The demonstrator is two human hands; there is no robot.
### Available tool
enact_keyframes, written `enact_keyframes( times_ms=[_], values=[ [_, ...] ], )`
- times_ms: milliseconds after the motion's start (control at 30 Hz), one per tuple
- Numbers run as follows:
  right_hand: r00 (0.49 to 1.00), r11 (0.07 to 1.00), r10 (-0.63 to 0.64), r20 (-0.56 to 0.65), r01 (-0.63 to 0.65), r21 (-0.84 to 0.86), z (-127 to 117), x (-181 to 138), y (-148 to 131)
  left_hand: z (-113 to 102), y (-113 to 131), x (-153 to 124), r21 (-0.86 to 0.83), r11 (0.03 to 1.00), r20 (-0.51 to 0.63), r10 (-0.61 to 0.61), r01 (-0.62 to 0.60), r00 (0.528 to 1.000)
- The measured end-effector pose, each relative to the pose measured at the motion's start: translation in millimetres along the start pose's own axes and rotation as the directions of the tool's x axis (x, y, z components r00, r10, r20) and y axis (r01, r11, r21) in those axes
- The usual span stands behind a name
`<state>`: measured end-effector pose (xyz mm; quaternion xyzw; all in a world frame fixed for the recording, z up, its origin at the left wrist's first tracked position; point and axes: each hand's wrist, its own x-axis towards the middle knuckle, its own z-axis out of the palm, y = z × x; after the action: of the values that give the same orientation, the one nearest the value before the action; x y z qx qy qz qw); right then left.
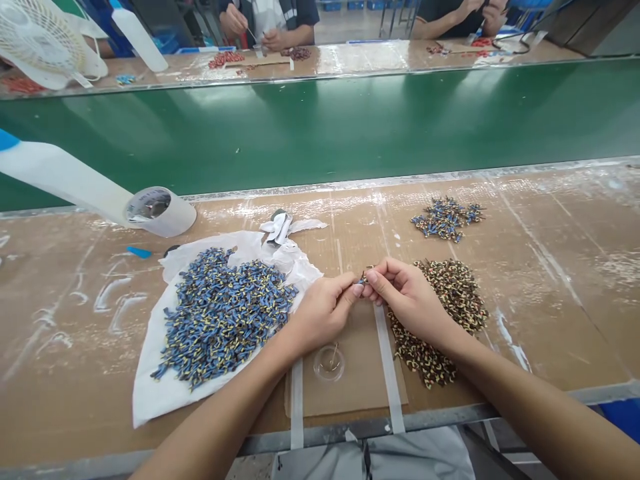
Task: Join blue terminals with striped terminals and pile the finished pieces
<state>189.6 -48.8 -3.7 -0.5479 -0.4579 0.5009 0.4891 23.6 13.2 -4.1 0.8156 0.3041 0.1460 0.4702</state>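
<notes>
1. The tabletop ends in a metal lip just below the wrists. Its far edge meets the green belt, which runs the whole width of the view.
2. Open room lies at the right of the tabletop, past the dark pile, and at the far left, beyond the white sheet. The middle strip between the hands and the belt is also bare.
3. The left hand and right hand meet fingertip to fingertip above a cardboard mat. Each pinches the same small part between thumb and forefinger, with the other fingers curled in.
4. Counted: three heaps of parts, namely the big blue pile on the sheet, the dark pile touching the right wrist, and a small blue heap farther back.
5. There are also one clear dish on the mat below the hands, one tape roll, one white bottle lying beside it, and two tape strips holding the mat down.
6. Two co-workers work across the belt.
7. The small part sits just above the tabletop, between the two large piles. What shows of it runs roughly left to right, from one pinch to the other. It is too small and too covered to tell which end faces which way.
</notes>
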Motion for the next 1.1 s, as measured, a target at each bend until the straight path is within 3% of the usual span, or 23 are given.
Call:
enact_keyframes(
  times_ms=[233,433,633,800,967,1100],
  values=[
    [0.998,0.998,0.04,0.048,-0.043,0.045,-5,5,-1,3,1,0,-0.084,0.996,0.001,-0.007,0.007,1.0],
    [0.994,1.0,-0.009,0.109,0.009,0.003,-8,5,-3,-8,5,-1,-0.292,0.952,0.107,-0.067,0.095,0.992],
    [0.987,0.998,-0.046,0.156,0.053,-0.04,-7,3,-3,-16,10,-2,-0.421,0.899,0.208,-0.031,0.118,0.978],
    [0.985,0.991,-0.082,0.154,0.098,-0.095,-10,2,-3,-15,8,-2,-0.393,0.914,0.221,-0.014,0.102,0.975],
    [0.988,0.98,-0.137,0.072,0.145,-0.134,-10,2,0,-14,4,-2,-0.34,0.939,0.199,0.008,0.061,0.98],
    [0.981,0.956,-0.191,0.036,0.194,-0.219,-9,1,3,-9,2,-3,-0.196,0.98,0.135,0.058,-0.031,0.989]
  ],
)
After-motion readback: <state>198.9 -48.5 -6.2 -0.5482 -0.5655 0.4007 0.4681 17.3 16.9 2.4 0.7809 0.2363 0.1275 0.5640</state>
